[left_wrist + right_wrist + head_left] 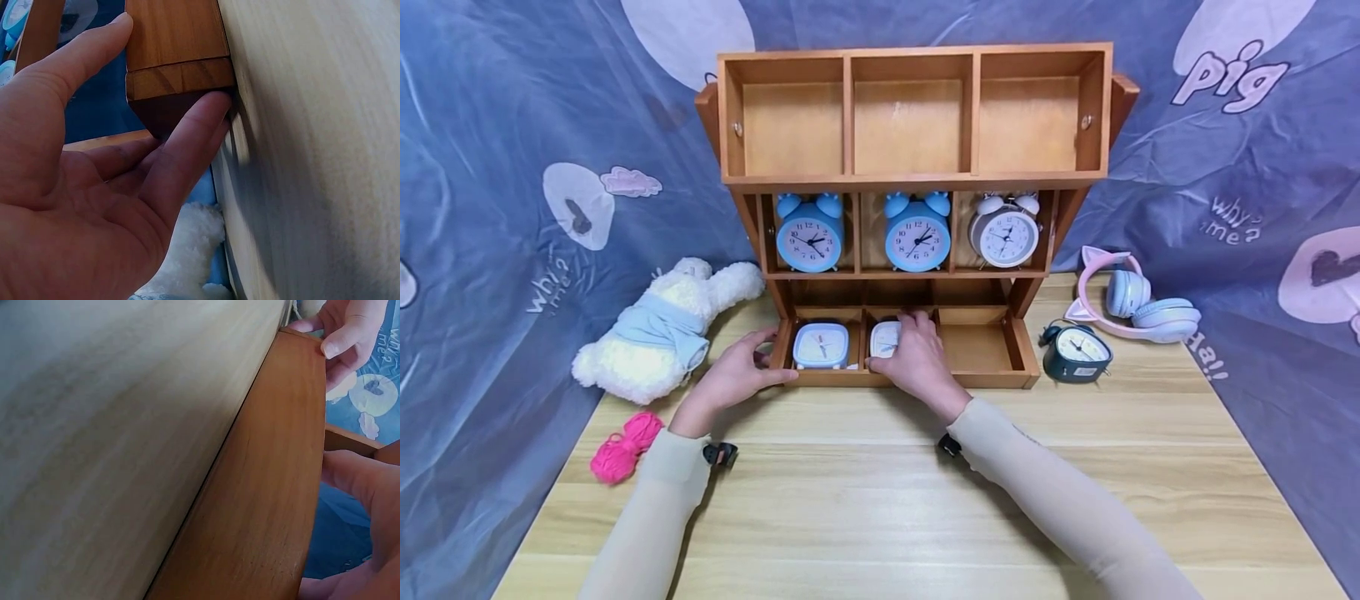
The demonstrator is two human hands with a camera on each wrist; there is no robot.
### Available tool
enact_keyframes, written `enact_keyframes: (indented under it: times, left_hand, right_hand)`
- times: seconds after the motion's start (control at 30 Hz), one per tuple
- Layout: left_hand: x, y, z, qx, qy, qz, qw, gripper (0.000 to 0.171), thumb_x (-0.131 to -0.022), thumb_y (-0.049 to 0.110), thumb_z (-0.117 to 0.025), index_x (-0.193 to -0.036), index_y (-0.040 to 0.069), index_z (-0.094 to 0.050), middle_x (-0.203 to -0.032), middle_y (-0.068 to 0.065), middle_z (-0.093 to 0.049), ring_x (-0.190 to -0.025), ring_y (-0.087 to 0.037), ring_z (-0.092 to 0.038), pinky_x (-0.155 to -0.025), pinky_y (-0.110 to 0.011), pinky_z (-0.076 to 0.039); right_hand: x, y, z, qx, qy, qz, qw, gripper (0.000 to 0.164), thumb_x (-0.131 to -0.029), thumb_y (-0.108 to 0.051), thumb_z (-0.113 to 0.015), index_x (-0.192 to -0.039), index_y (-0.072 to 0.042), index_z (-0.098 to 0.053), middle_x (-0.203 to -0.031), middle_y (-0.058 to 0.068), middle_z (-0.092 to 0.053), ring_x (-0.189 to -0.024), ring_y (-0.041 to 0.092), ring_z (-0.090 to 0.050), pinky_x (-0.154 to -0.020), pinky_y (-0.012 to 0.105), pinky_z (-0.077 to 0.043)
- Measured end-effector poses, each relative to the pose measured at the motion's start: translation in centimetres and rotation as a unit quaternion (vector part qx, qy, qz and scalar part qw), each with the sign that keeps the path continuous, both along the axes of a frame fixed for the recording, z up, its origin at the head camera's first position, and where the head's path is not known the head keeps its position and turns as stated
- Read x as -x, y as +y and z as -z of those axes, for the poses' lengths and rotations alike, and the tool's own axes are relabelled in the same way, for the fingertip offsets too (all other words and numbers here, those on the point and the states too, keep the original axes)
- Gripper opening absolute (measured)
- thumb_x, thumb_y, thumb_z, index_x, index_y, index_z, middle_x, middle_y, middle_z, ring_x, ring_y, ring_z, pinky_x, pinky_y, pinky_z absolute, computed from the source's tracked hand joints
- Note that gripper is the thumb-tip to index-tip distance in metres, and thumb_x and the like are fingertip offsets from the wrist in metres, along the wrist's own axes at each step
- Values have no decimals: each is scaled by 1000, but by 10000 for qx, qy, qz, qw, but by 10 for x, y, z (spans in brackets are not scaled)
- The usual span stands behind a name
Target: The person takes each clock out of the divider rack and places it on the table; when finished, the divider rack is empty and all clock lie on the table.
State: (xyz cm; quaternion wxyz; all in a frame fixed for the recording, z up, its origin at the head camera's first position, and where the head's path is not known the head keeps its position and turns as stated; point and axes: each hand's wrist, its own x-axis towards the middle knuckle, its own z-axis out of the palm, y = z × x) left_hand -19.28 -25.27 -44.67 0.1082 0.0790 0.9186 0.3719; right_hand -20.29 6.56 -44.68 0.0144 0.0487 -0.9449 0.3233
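Observation:
A wooden three-tier shelf [917,177] stands against the backdrop. My right hand [919,354] grips a small white-faced alarm clock [883,337] in the middle compartment of the bottom tier, covering its right part. A pale blue square alarm clock [821,345] sits in the bottom left compartment. My left hand [737,377] holds the left front corner of the bottom tier. In the left wrist view, its thumb lies against the upper edge of the wooden corner [178,47], other fingers against its end and low by the table. The right wrist view shows the tier's front board [262,462].
Two blue twin-bell clocks [808,240] and a white one [1006,237] fill the middle tier. A dark green clock [1077,353] and cat-ear headphones [1138,308] lie to the right. A white plush toy [658,333] and pink yarn [625,447] lie left on the table [865,517].

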Motion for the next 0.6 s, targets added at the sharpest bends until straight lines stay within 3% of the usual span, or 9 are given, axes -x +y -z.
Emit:
enact_keyframes:
  times: [0.23,0.5,0.6]
  left_hand:
    - [-1,0,0,-14,-49,-3,10000,100,-98,40,-89,-174,3,-36,-153,-27,-64,-124,-39,-72,-87,-39,-61]
    - [-1,0,0,-42,-18,-2,10000,99,-98,38,-89,-174,3,-36,-154,-27,-63,-124,-39,-72,-86,-37,-61]
    - [-1,0,0,-39,-9,-1,10000,99,-98,37,-89,-174,2,-36,-154,-28,-63,-123,-39,-72,-86,-37,-60]
  right_hand:
    - [5,-1,0,1,-228,9,9997,106,-81,-38,-99,-160,11,-49,-163,30,-45,-152,49,-48,-128,62,-43]
    - [37,6,52,-26,-181,53,9998,119,-76,-53,-100,-163,7,-46,-167,26,-43,-152,46,-47,-130,58,-43]
    - [41,6,57,-135,-111,28,9998,119,-77,-57,-98,-164,6,-46,-165,26,-45,-149,46,-49,-127,58,-45]
